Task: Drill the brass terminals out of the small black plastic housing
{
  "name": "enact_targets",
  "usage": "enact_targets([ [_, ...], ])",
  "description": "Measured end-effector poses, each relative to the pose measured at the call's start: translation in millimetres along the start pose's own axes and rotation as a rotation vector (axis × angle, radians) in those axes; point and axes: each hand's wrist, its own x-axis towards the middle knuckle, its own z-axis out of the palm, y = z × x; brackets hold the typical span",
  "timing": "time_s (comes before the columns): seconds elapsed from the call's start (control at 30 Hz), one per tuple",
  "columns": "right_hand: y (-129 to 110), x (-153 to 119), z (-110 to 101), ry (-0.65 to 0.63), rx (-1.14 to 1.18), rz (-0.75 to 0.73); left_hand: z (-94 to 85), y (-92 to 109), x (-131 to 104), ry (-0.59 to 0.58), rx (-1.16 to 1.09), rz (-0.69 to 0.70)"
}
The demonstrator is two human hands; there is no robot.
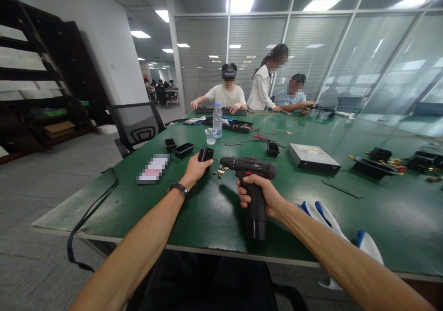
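Note:
My right hand (258, 191) is wrapped round the grip of a black cordless drill (254, 205), held above the green table (207, 223). The drill's bit points left, at a small black plastic part (206, 154) that my left hand (197, 167) grips upright. Whether the bit touches a screw in it is too small to tell. Below the drill's chuck lie several small brass-coloured pieces (220, 170). Two black plastic housings (183, 149) rest just beyond my left hand, and another black housing (273, 149) sits behind the drill.
A plastic cup (211, 136) and a water bottle (217, 122) stand ahead. At left lies a phone-like slab (153, 169); at right are an optical drive (313, 158), black parts (374, 167) and blue-and-white gloves (325, 216). Several people (226, 92) are across the table.

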Motion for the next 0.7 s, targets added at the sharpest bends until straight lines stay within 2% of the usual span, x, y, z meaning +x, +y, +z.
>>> enact_targets([
  [0.7,1.1,1.3,0.3,0.013,-0.001,-0.005,-0.2,7.1,-3.2,0.001,0.003,0.007],
])
